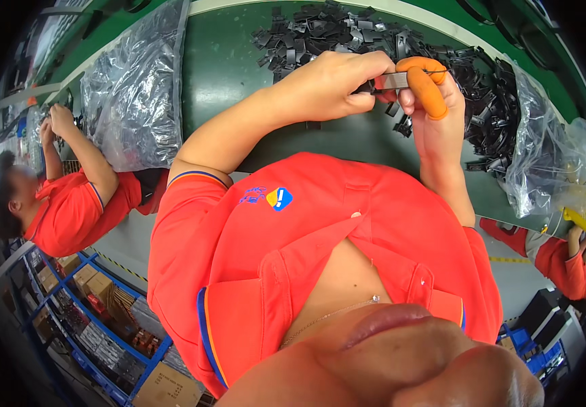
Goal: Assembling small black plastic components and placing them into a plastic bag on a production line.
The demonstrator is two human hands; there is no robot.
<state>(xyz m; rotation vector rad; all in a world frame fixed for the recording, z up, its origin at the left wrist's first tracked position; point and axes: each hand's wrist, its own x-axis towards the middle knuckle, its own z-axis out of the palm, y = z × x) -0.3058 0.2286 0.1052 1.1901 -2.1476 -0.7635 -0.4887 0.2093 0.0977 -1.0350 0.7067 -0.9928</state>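
Above the bench, my two hands meet in front of a heap of black parts. My left hand [330, 85] is closed, finger and thumb pinching a small black plastic part [365, 87], mostly hidden by the fingers. My right hand [439, 112] is closed too, with orange finger cots [428, 93] on its digits. Between these covered fingers it grips a flat silver metal strip [393, 81], blade-like, which reaches left to the black part. A thin dark tip shows past the upper orange cot; what it belongs to is unclear.
Loose black plastic parts [299, 44] lie heaped across the green bench top [218, 68]. Clear plastic bags lie at the left [133, 102] and the right [544, 146]. Co-workers in red shirts work at the left [79, 210] and far right [564, 261]. Blue shelving [113, 339] holds boxes behind.
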